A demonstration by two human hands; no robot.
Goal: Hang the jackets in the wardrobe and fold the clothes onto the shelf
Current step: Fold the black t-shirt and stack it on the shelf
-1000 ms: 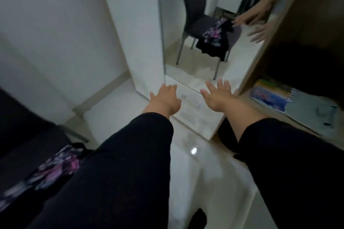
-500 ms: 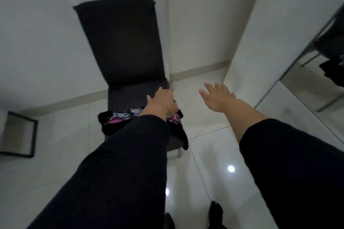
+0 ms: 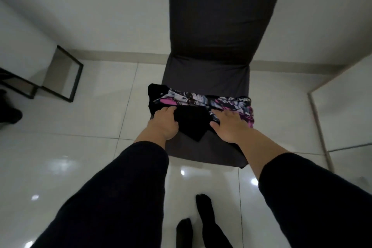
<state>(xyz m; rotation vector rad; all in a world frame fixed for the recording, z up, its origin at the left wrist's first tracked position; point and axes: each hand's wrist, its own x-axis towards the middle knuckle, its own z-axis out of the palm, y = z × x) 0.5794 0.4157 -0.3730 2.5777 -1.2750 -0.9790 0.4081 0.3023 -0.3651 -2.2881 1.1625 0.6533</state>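
A pile of clothes lies on the seat of a dark-covered chair (image 3: 211, 26) in the middle of the view. It holds a black garment (image 3: 191, 123) and a floral pink, white and black garment (image 3: 201, 99). My left hand (image 3: 164, 123) rests on the left edge of the black garment, fingers stretched over the cloth. My right hand (image 3: 229, 125) lies with spread fingers on the right part of the floral garment. Neither hand has lifted anything. Both of my arms are in black sleeves.
A black metal frame (image 3: 60, 78) stands on the glossy tiled floor at the left, near the wall. The wardrobe's white side and mirror door (image 3: 342, 117) are at the right edge. My feet in black socks (image 3: 203, 207) stand just before the chair.
My view has swung from the wardrobe to the chair and come closer. Both hands have moved down from the air onto the clothes pile on the seat.
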